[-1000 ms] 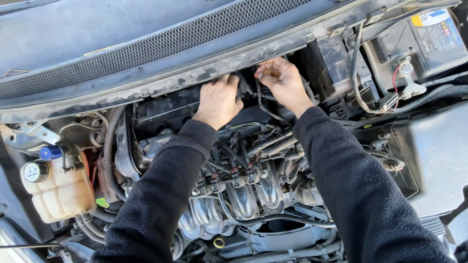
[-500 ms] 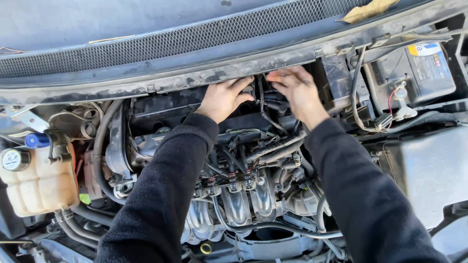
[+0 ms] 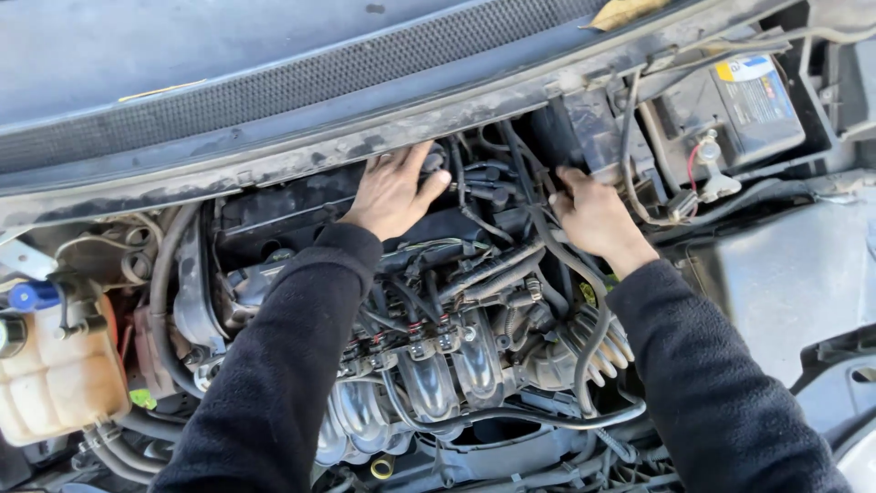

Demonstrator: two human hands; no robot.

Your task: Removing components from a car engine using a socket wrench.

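I am looking down into an open engine bay (image 3: 456, 347), the biggest thing in view, with the grey cowl panel (image 3: 274, 100) and its long black mesh strip running across the top edge. To the far side sits the grey plastic cover (image 3: 785, 283), flat and dusty, and above it the car battery (image 3: 753, 105) in its tray, a red-sleeved lead clamped at its terminal. On the opposite side I see the cream coolant reservoir (image 3: 55, 374) with a blue cap just above it. In the middle lies the silver intake manifold (image 3: 411, 393), its curved runners side by side under my black sleeves. Next comes the bundle of black hoses and cables (image 3: 511, 183) at the back of the engine, between my two hands. My left hand (image 3: 394, 190) is up against the rear of the bay just under the cowl edge, fingers curled around a small black connector (image 3: 434, 164), thumb pressed on it, so that hand is gripping it. My right hand (image 3: 598, 215) sits well apart from the left, near the battery tray, closed around a dark hose (image 3: 558, 242) that runs down past the manifold; the fingertips are hidden behind the hose.
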